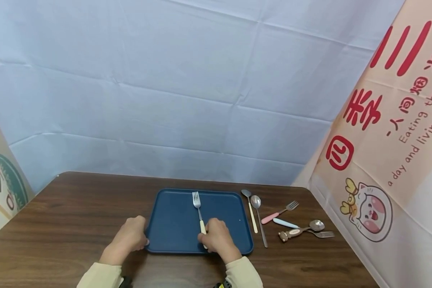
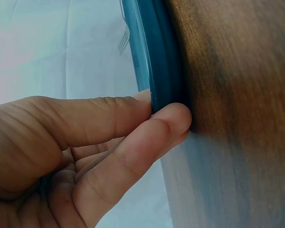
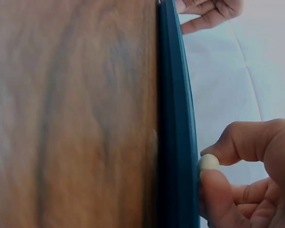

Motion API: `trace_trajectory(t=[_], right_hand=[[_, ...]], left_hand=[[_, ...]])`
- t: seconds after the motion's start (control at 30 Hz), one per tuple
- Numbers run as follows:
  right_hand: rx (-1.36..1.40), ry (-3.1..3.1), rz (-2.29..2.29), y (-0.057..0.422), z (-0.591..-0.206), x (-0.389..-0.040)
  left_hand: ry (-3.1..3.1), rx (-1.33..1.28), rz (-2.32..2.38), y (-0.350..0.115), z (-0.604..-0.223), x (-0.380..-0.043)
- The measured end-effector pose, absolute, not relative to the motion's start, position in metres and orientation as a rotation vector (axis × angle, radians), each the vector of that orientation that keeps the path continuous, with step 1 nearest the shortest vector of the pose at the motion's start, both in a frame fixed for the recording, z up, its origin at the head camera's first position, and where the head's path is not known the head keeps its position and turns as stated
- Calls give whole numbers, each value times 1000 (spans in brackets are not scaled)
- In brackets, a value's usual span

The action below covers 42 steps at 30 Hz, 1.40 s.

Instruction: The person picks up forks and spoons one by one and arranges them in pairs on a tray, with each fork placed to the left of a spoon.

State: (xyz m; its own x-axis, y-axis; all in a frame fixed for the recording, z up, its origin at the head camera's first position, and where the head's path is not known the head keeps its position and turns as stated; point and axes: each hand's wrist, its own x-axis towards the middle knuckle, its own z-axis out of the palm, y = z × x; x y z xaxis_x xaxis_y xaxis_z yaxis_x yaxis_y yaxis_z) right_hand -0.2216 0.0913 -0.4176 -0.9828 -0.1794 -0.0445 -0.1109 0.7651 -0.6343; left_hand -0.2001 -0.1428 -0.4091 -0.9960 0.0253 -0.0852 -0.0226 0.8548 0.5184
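A dark blue tray [image 1: 173,224] lies on the wooden table. My left hand [image 1: 131,232] pinches its rim [image 2: 164,57] at the near left corner, thumb on one side and fingertips on the other. On the tray is a fork [image 1: 197,202] with a cream handle, its tines toward the far edge. Near the front rim, my right hand [image 1: 219,238] holds the end of that handle [image 3: 209,162] between thumb and fingers. In the right wrist view the handle's rounded end pokes out just above the tray rim.
Right of the tray lie a cream-handled spoon [image 1: 252,212], a long metal spoon [image 1: 260,218], a pink-handled fork [image 1: 271,217] and a bear-handled spoon [image 1: 297,233] crossing a blue-handled fork [image 1: 286,223]. A pale cloth [image 1: 165,120] hangs behind the table [image 1: 93,196].
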Motion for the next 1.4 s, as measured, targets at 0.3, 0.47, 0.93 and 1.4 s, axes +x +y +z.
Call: trace_trajectory(t=[0.3,0.47,0.93,1.4], right_hand=[[-259,2822,-1060,76,-419,-221],[-256,2794,-1081,67,-420,-221],[-288,2773,-1196,48,-425,-220],[-292,2681,-1362,33,-431,-222]], left_hand=[[2937,-6,840,-144,-410,-201],[2931,-16,838,-144,-411,-201],[2939,-6,840,-142,-410,-200],[2950,18,834,-142,-409,-199]])
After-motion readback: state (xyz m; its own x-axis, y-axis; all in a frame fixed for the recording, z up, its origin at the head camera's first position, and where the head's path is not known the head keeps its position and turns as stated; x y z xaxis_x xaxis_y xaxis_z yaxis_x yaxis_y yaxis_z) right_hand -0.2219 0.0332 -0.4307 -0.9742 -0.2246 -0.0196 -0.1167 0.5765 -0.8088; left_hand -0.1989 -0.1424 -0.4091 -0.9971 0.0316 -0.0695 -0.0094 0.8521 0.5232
